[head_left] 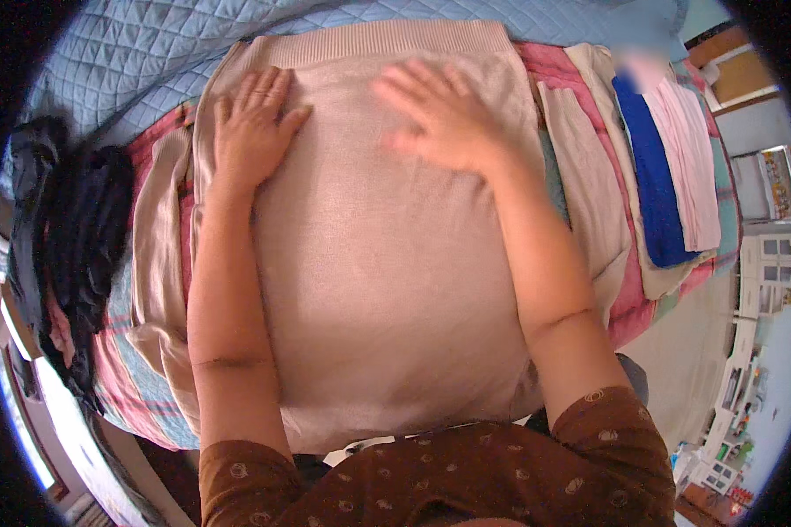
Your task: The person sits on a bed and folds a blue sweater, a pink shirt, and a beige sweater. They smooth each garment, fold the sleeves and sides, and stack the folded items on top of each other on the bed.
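Note:
A beige knit sweater lies spread out on the bed, its ribbed hem at the far end. One sleeve lies along its left side, the other sleeve along its right. My left hand rests flat on the knit near the upper left, fingers stretched out and apart. Over the upper right part is my right hand, palm down with spread fingers, its fingertips smeared by motion. Neither hand grips anything.
Folded clothes, one blue and one pale pink, are stacked at the right. Dark garments lie in a heap at the left. A plaid cover lies beneath the sweater, with a light blue quilt beyond it.

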Motion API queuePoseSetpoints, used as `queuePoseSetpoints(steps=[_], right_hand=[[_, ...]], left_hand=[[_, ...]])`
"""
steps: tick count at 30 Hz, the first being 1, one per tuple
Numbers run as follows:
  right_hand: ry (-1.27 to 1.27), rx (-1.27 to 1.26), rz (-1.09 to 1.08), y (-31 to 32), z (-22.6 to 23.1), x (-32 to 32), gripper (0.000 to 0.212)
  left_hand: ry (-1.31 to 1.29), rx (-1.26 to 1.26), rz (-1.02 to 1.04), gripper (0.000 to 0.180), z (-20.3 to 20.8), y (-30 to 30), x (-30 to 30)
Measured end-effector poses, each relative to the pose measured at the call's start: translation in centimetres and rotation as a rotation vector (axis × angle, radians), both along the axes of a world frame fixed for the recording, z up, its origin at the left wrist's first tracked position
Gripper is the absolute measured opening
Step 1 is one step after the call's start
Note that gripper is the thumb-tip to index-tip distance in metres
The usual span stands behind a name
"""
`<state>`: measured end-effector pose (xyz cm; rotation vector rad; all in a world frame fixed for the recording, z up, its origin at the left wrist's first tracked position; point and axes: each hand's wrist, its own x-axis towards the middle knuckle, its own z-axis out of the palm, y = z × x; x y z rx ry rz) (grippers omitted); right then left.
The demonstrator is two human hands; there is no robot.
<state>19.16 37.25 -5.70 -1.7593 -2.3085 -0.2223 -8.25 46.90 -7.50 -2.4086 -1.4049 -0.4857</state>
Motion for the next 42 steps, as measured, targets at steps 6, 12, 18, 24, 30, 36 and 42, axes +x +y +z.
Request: queuePoseSetpoints(steps=[6,12,18,24,30,36,42], right_hand=[[0.054,0.091,-0.381,2.6,-1.5,8.6,0.069],[0.004,0.067,-0.403,1.2,-0.6,7.7,0.068],[0.137,-0.163,-0.273,-8.6,-0.6,6.8,0.070],[0.215,-0.109,-0.288,-20.9,-0.6,5.1,0.071],[0.131,-0.080,-0.429,-29.9,-0.1,0.9,0.070],[0.253,0.280,-0.422,-35.4,-2.4,0.3,0.062],[0.758,0.778,-0.913,-37.0,-2.2,3.5,0.040]], left_hand=[[0.067,0.014,0.141,0.071,0.3,1.6,-1.3],[0.081,-0.051,0.233,0.073,0.7,1.0,-0.3],[0.180,-0.223,0.206,0.071,1.0,-8.5,-3.6],[0.011,-0.245,0.218,0.073,2.5,-19.1,-8.8],[-0.058,-0.171,0.236,0.071,1.3,-28.4,-11.1],[-0.086,-0.179,0.212,0.071,0.0,-36.9,-7.8],[-0.217,-0.251,-0.375,0.067,0.4,-46.1,-0.2]])
